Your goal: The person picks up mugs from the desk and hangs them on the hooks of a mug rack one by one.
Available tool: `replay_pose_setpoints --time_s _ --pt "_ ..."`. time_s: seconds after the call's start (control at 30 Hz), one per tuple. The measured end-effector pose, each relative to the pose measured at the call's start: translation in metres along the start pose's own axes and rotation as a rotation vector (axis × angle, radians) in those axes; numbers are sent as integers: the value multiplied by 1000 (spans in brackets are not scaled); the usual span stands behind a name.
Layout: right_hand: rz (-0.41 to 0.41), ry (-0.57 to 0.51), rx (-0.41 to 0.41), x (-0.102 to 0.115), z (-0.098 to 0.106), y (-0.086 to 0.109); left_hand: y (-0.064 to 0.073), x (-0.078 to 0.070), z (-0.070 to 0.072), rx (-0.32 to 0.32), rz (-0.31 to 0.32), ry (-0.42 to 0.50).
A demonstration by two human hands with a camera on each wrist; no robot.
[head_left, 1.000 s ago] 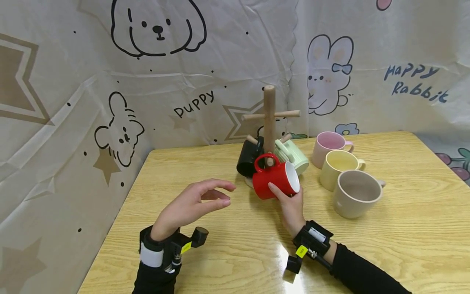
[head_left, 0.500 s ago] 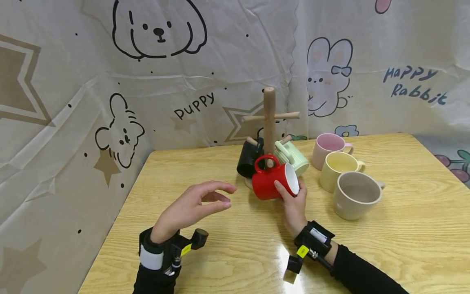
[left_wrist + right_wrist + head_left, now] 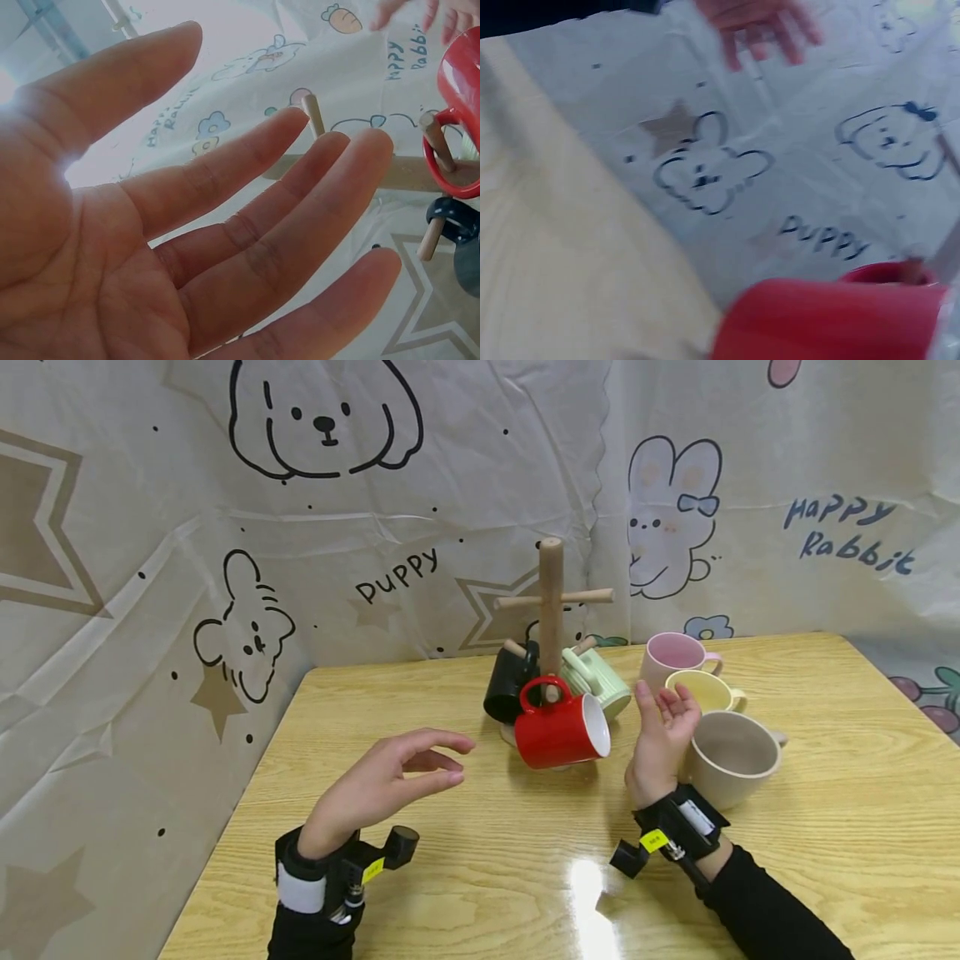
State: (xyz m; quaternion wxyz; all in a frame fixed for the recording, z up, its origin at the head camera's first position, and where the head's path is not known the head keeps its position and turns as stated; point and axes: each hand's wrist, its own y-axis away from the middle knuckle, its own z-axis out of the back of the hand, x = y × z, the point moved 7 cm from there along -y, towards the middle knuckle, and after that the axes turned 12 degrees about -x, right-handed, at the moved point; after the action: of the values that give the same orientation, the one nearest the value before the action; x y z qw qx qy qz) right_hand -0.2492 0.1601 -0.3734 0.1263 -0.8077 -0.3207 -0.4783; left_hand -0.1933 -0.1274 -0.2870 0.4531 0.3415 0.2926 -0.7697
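Observation:
A red mug (image 3: pixel 558 735) hangs on its side by its handle from a lower peg of the wooden mug tree (image 3: pixel 551 581). In the left wrist view the peg passes through the red handle. A black mug (image 3: pixel 506 685) and a pale green mug (image 3: pixel 600 681) hang behind it. My right hand (image 3: pixel 663 739) is off the red mug, fingers loosely bent and holding nothing, in front of the yellow mug (image 3: pixel 697 689) and beside the beige mug (image 3: pixel 731 756). My left hand (image 3: pixel 386 785) hovers left of the tree with relaxed fingers, touching nothing.
A pink mug (image 3: pixel 675 656) stands behind the yellow one, in a row with the beige mug at the right. Two upper pegs (image 3: pixel 588 596) of the tree carry no mug. A printed cloth (image 3: pixel 465 468) hangs behind the wooden table (image 3: pixel 465 893).
My right hand has let go of the red mug and moved right toward the standing mugs. The red mug stays hanging on its peg. My left hand has barely moved.

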Motion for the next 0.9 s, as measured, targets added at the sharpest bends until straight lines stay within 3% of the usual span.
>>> replay_pose_setpoints --time_s 0.2,0.27,0.33,0.4,0.47,0.53,0.57,0.63,0.8,0.9 --pt "13 -96 -29 24 1 -8 2 3 8 -51 0 -26" --pt "47 -106 29 35 -2 -8 3 3 10 -68 -6 -41" --pt "130 16 182 52 -9 -7 3 4 12 -80 -6 -53" --pt "373 309 421 75 -19 0 3 3 12 -85 -8 -61" --pt "727 634 660 99 -24 13 3 3 12 -85 -10 -60" --pt "1033 826 819 118 -20 22 4 2 13 -86 -16 -59" --pt "1120 874 876 125 -15 22 4 2 13 -88 -20 -58" --pt "1132 952 961 131 -4 11 5 2 14 -93 -25 -60" --pt "853 1059 936 124 34 -58 6 3 17 -109 -31 -72" --pt "670 1041 910 110 63 -100 5 2 17 -101 -33 -73"
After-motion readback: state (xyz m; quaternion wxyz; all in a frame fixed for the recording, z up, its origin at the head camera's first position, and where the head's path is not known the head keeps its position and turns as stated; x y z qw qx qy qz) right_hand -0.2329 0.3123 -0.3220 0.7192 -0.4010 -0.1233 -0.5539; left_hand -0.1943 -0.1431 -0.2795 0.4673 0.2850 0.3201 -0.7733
